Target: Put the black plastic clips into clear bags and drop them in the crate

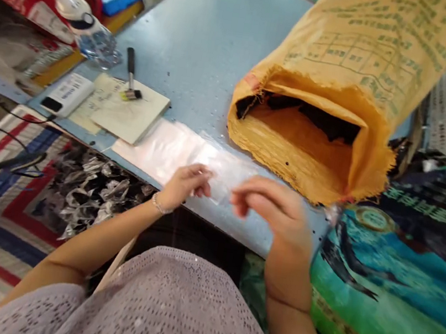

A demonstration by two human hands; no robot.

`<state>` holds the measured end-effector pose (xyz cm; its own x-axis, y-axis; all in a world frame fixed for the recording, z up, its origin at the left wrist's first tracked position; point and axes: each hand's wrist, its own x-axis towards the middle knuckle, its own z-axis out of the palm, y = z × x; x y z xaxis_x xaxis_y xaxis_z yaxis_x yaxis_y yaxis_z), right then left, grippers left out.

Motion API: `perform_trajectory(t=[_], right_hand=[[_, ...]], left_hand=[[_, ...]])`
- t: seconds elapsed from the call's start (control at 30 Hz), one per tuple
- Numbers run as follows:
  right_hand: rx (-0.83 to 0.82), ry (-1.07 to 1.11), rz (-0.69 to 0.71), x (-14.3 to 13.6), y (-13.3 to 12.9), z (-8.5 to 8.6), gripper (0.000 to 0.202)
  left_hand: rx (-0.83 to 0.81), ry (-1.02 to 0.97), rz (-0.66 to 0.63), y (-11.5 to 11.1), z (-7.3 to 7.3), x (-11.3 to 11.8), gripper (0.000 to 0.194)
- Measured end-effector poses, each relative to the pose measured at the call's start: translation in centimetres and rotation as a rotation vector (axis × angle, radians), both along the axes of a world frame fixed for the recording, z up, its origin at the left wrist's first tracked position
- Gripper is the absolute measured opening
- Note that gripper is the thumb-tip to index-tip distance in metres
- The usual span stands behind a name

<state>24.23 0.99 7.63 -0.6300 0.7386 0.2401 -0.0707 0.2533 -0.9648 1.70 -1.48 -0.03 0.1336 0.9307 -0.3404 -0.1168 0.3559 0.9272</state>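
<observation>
Low over the table's front edge, my left hand point(189, 185) has its thumb and fingertips pinched together at a clear plastic bag point(224, 175). My right hand point(270, 203) hovers to the right of that bag, slightly smeared by motion. Its fingers are bent and drawn together; whatever is between them, if anything, is too blurred to make out. A stack of flat, clear bags point(162, 149) lies to the left of my left hand. Beyond my right hand, a large yellow woven sack point(346, 68) lies with its frayed mouth towards me and dark pieces inside.
On the blue-grey table point(192, 34) lie a brush point(130, 72), a pale pad point(134, 114), a white device point(68, 94) and a water bottle point(97, 42). A striped basket point(0, 201) with small filled bags point(94, 187) stands lower left. A green-blue sack point(395, 304) is at right.
</observation>
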Motion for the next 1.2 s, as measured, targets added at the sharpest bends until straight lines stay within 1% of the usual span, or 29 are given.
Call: perform_trajectory(t=[0.03, 0.07, 0.1, 0.13, 0.17, 0.2, 0.23, 0.27, 0.33, 0.37, 0.4, 0.43, 0.5, 0.57, 0.63, 0.7, 0.77, 0.87, 0.97, 1.03, 1.13, 1.2], right_hand=[[0.077, -0.09, 0.015, -3.3, 0.8, -1.5, 0.027], [0.188, -0.166, 0.004, -6.7, 1.8, -3.2, 0.031], [0.273, -0.236, 0.011, -10.1, 2.9, -5.2, 0.038], [0.336, -0.319, 0.033, -13.2, 3.9, -7.2, 0.045], [0.379, -0.424, 0.043, -16.0, 4.9, -9.0, 0.049], [0.419, -0.536, 0.055, -18.3, 5.7, -10.6, 0.049], [0.451, -0.606, 0.07, -20.1, 6.3, -11.7, 0.049], [0.481, -0.661, 0.08, -21.3, 6.8, -12.5, 0.048], [0.547, -0.717, 0.103, -22.6, 7.3, -12.9, 0.048], [0.583, -0.736, 0.119, -22.8, 7.5, -12.7, 0.047], [0.62, -0.762, 0.136, -22.8, 7.6, -12.3, 0.048], [0.651, -0.79, 0.147, -22.8, 7.6, -11.9, 0.049], [0.682, -0.843, 0.146, -22.7, 7.6, -11.0, 0.054], [0.694, -0.895, 0.116, -22.6, 7.5, -10.5, 0.057], [0.702, -0.928, 0.101, -22.7, 7.3, -10.6, 0.056], [0.698, -0.938, 0.106, -22.8, 7.1, -11.1, 0.058], [0.68, -0.939, 0.11, -23.0, 6.9, -11.7, 0.06], [0.651, -0.927, 0.087, -23.3, 6.7, -12.2, 0.058], [0.623, -0.91, 0.053, -23.5, 6.4, -12.3, 0.054], [0.613, -0.897, 0.034, -23.7, 6.4, -12.3, 0.053], [0.618, -0.884, 0.003, -24.0, 6.9, -12.3, 0.049], [0.632, -0.89, 0.02, -24.1, 7.5, -12.3, 0.047]], left_hand=[[0.011, 0.018, 0.13, 0.9, 0.0, -2.7, 0.04], [0.007, 0.028, 0.23, 1.6, -0.3, -5.1, 0.043], [-0.013, 0.043, 0.288, 1.9, -0.7, -7.3, 0.046], [-0.036, 0.083, 0.309, 2.0, -1.1, -9.3, 0.048], [-0.05, 0.163, 0.309, 1.9, -1.5, -11.1, 0.05], [-0.044, 0.296, 0.306, 1.7, -1.8, -12.7, 0.053], [-0.014, 0.48, 0.315, 1.4, -1.9, -14.3, 0.055], [0.043, 0.698, 0.329, 1.2, -1.9, -15.7, 0.057], [0.194, 1.144, 0.309, 1.2, -1.7, -18.1, 0.06], [0.249, 1.325, 0.247, 1.3, -1.5, -19.0, 0.061], [0.276, 1.464, 0.152, 1.7, -1.4, -19.7, 0.063], [0.274, 1.561, 0.039, 2.1, -1.3, -20.1, 0.063], [0.215, 1.671, -0.155, 3.2, -1.1, -20.3, 0.066], [0.15, 1.718, -0.269, 4.2, -0.9, -19.7, 0.07], [0.106, 1.735, -0.331, 4.9, -0.6, -19.1, 0.072], [0.075, 1.743, -0.362, 5.2, -0.3, -18.6, 0.073], [0.065, 1.754, -0.376, 5.2, 0.0, -18.8, 0.074], [0.092, 1.736, -0.364, 4.9, 0.5, -19.9, 0.073], [0.101, 1.719, -0.367, 4.7, 0.7, -20.7, 0.069], [0.061, 1.751, -0.378, 4.8, 0.6, -20.3, 0.071], [-0.026, 1.796, -0.373, 5.3, 0.1, -18.8, 0.077], [-0.059, 1.806, -0.382, 5.6, 0.0, -18.2, 0.078]])
